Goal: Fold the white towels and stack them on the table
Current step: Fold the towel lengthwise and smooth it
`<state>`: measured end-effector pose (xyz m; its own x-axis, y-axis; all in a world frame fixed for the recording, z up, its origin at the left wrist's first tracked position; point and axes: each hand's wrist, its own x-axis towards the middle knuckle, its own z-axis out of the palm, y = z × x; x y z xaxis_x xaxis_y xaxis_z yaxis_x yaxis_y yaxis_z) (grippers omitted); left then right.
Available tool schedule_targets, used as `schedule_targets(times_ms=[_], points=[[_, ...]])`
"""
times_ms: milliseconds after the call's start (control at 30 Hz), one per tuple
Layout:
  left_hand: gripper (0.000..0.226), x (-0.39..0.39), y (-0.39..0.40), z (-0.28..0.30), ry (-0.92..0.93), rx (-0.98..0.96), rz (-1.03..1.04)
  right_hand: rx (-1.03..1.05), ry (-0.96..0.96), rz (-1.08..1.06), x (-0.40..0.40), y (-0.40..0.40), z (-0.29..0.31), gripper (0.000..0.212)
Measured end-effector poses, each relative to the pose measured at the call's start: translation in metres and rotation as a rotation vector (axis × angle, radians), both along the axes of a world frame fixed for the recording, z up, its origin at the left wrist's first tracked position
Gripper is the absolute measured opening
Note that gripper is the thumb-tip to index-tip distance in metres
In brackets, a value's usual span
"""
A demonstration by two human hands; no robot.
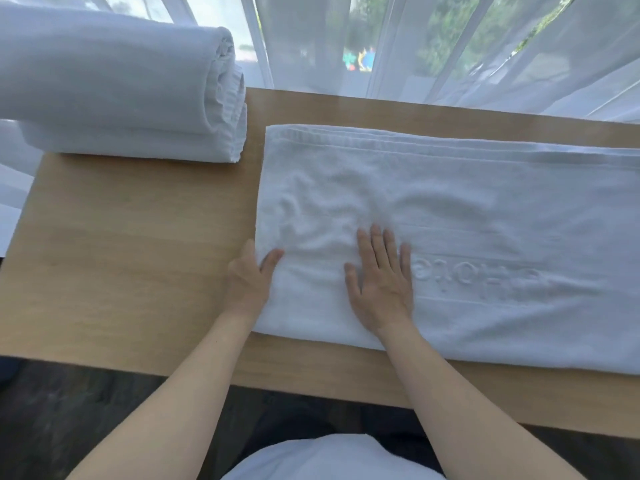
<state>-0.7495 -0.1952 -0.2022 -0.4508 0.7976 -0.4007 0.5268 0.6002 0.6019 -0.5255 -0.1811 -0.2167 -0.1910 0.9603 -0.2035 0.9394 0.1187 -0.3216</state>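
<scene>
A white towel (467, 216) folded into a long strip lies flat across the right half of the wooden table (121, 265), with raised lettering near its front. My left hand (247, 278) pinches the towel's left edge, thumb on top and fingers hidden beneath. My right hand (379, 278) presses flat on the towel with straight, spread fingers, just right of the left hand. A stack of folded white towels (114, 95) sits at the table's back left corner.
Sheer white curtains (415, 46) hang right behind the table's far edge, with a window behind them. The towel runs past the frame's right side. Bare wood shows at the front left of the table. Dark floor lies below the near edge.
</scene>
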Motion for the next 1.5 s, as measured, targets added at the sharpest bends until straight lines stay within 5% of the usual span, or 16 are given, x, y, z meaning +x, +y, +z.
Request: schedule_targets(times_ms=[167,367,467,1133,1500], points=[[0.060,0.031,-0.007,-0.011,0.474,0.275,-0.139,0.025,0.066,-0.178,0.046,-0.002,0.002,0.067],[0.059,0.147,-0.018,-0.026,0.349,0.384,-0.939,-0.032,-0.109,-0.237,0.101,-0.007,-0.008,0.069],[0.058,0.170,-0.009,-0.032,0.411,0.409,-1.070,0.016,-0.100,-0.225,0.105,-0.010,-0.015,0.067],[0.063,0.129,0.210,-0.023,0.526,0.167,-0.822,0.145,-0.094,-0.230,0.104,-0.006,-0.017,0.068],[0.063,0.131,0.175,-0.024,0.391,0.251,-0.822,0.169,-0.131,-0.240,0.103,-0.007,-0.019,0.069]])
